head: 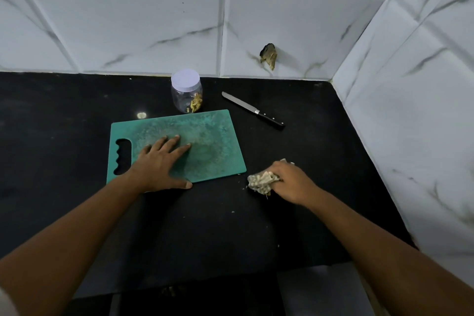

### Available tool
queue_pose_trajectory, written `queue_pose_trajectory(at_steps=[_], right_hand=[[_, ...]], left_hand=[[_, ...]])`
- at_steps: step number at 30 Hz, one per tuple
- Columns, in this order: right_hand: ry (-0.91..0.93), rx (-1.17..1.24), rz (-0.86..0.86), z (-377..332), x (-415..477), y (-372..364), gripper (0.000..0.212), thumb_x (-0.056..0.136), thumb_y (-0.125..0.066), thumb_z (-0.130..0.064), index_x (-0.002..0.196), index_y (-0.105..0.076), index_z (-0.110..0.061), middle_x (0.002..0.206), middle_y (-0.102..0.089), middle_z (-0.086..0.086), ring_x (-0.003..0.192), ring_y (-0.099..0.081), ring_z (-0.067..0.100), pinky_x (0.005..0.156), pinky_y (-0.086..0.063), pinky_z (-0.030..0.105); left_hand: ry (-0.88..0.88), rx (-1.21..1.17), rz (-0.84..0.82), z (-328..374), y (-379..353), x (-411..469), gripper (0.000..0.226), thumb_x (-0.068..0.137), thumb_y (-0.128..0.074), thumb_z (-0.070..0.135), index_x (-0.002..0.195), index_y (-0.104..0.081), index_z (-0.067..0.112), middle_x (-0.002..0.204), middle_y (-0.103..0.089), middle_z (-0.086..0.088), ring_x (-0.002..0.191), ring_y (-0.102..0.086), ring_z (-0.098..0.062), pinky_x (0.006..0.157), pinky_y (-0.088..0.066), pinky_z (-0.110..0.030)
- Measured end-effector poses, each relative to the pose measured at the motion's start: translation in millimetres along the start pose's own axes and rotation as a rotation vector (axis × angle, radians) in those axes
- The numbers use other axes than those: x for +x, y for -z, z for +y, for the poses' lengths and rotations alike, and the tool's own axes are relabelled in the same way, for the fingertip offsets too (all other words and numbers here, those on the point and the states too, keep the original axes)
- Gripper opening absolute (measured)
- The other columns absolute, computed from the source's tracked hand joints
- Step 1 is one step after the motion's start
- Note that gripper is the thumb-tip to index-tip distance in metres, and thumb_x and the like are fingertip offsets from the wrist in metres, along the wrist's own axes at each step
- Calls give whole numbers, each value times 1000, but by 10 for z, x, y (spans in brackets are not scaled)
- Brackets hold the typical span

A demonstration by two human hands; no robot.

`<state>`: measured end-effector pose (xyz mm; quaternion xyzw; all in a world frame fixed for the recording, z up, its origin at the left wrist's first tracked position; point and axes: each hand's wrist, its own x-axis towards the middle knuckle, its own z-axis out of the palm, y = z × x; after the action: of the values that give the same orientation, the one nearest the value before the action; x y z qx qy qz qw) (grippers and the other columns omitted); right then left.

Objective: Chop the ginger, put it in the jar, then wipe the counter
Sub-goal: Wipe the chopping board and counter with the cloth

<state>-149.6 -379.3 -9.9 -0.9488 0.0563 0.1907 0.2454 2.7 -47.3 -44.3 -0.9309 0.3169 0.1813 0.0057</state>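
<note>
Wiping looks to be the step in hand: the ginger sits chopped inside the jar, lid on, just behind the far edge of the cutting board. Your right hand is curled tight round a crumpled cloth pressed on the black counter, just off the board's near right corner. Your left hand lies flat on the board, fingers straight and spread, holding nothing. Use that flat hand to pin the board so it cannot skate while you wipe beside it. A few pale crumbs lie on the counter near the cloth and toward you. Sweep in one direction, gathering them into the cloth rather than scattering them over the front edge. The knife lies on the counter to the right of the jar, tip toward the wall. Wipe round it, or lift it by the handle first. The strip under the board will likely need a pass too.
</note>
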Motion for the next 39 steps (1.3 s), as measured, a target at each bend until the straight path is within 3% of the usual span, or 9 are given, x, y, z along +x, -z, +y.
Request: queue_pose_trajectory(at_steps=[3,5,12,17,22,28,32,35,39], right_hand=[[-5,84,-86,-58,-35,120,25,87,-61,-3,97,-75,-22,98,-66,-3,89,-65,16,79,-53,38],[-8,165,39,-139,43,243,23,88,-65,-4,91,-71,-26,96,-65,-1,86,-64,15,76,-51,38],[95,-62,193,-390,192,-257,28,83,-64,-8,107,-71,-21,103,-58,-2,97,-58,22,81,-51,43],[115,-106,-15,-335,79,-64,31,86,-60,-5,105,-76,-23,103,-64,-6,97,-62,14,87,-54,43],[92,73,247,-515,94,140,28,83,-62,-4,98,-79,-22,97,-66,-5,90,-63,14,84,-52,42],[277,-206,94,-906,44,-453,47,80,-66,-6,117,-77,-32,120,-67,-8,114,-57,19,96,-48,41],[229,-273,172,-683,-59,-322,41,83,-62,-14,115,-78,-34,121,-70,-10,111,-61,18,95,-49,38],[33,-355,168,-489,-107,-163,30,91,-60,-27,115,-76,-34,117,-70,-4,103,-64,19,90,-53,38],[-35,-381,224,-578,-115,-65,27,88,-64,-19,106,-77,-35,103,-70,-7,98,-65,21,86,-52,40]], left_hand=[[-4,-2,11,7,-9,-17,118,71,-51,93,162,1,40,172,7,-1,158,4,-29,124,-11,-59],[-2,-11,22,11,-31,-34,117,72,-51,93,162,0,40,172,5,-1,158,4,-29,125,-11,-59],[19,-49,67,16,-106,-110,110,77,-54,87,163,-6,39,172,0,0,158,0,-28,125,-12,-57],[16,-61,76,-1,-120,-120,109,77,-54,86,163,-6,39,172,0,0,158,0,-27,126,-12,-57],[-5,-67,76,-35,-141,-166,105,81,-57,81,163,-8,38,172,-2,0,158,-1,-27,126,-12,-56],[-39,-80,67,-175,-145,-316,95,87,-60,70,162,-12,38,172,-5,3,158,-3,-23,125,-14,-53],[-53,-77,70,-258,-168,-423,90,91,-59,66,162,-12,39,172,-5,3,158,-4,-22,125,-13,-51],[-59,-83,59,-280,-167,-474,88,92,-59,63,162,-12,38,172,-4,4,158,-3,-22,125,-11,-51],[-76,-104,44,-342,-188,-530,86,94,-61,56,163,-12,38,172,-4,4,158,-1,-21,125,-13,-53]])
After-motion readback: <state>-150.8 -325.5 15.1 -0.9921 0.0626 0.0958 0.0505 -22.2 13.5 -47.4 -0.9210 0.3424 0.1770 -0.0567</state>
